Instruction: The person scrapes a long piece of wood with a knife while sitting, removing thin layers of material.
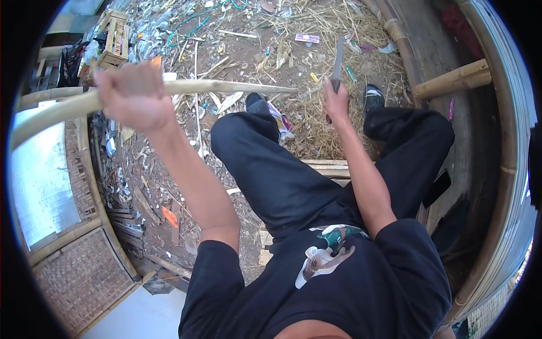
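Note:
My left hand is closed round a long, pale wooden pole, raised at the left. One end of the pole tapers to a point in front of my knees; its thicker part runs off to the left rim. In my right hand, held between my knees, is a knife with its blade pointing away from me. A dark handle shows in my fist. The blade stands apart from the pole's tapered tip, to the right of it.
Dry straw and shavings cover the dirt ground ahead, with scattered litter. A wooden crate stands at the far left. Woven bamboo panels line the left side. Bamboo posts and a crossbar frame the right. A dark phone-like slab lies beside my right thigh.

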Motion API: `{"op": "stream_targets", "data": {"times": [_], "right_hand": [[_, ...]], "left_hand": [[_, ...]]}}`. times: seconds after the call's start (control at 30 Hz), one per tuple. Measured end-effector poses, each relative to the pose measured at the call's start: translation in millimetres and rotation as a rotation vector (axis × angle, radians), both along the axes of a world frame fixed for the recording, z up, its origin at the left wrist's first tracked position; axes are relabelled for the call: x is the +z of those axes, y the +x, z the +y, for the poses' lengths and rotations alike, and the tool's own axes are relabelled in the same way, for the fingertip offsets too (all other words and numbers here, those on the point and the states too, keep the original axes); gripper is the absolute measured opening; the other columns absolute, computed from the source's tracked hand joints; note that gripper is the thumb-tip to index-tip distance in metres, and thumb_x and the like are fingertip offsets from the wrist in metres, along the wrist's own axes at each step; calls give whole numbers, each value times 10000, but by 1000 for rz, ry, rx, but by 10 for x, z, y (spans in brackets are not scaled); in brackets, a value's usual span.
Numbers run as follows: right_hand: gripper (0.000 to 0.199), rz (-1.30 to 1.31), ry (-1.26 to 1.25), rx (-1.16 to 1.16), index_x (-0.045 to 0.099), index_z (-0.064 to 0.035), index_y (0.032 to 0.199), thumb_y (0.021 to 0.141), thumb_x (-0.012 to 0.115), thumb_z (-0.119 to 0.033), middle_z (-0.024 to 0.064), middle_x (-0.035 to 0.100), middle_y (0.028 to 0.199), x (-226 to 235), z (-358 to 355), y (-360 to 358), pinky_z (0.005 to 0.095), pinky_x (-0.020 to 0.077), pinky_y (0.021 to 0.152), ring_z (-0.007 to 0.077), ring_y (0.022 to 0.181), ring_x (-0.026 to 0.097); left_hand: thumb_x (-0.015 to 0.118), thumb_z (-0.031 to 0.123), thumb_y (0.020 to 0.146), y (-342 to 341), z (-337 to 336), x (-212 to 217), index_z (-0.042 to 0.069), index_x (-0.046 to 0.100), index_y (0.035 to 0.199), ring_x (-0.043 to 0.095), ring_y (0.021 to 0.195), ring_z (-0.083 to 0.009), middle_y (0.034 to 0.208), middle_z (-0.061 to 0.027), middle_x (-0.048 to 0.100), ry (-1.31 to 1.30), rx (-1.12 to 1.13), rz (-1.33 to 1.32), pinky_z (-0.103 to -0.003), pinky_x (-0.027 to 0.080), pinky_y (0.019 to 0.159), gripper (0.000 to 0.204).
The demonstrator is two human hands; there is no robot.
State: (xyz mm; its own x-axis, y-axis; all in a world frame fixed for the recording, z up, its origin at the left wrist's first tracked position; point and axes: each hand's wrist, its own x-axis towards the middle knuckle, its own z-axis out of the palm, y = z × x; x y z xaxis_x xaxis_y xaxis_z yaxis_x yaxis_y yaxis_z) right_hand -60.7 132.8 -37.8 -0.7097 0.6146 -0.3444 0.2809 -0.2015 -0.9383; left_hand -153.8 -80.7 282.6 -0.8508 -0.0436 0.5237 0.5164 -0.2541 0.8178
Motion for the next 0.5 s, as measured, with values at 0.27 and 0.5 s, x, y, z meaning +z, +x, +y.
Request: {"op": "stream_targets", "data": {"times": [0.27,0.5], "right_hand": [[213,282,-281,72,495,-46,884,936,500,-252,-49,355,519,1356,207,-44,217,261,337,43,366,322],[256,281,-412,147,529,-36,973,920,536,-287,-26,446,643,1640,278,35,196,255,329,22,372,323]], "left_hand": [[487,375,930,-596,154,82,133,373,559,216,397,-54,483,75,275,-467,-28,97,-248,148,391,457],[499,547,871,-368,157,-476,100,444,613,268,322,-28,445,93,290,-1016,-614,-790,-198,179,302,519]]}}
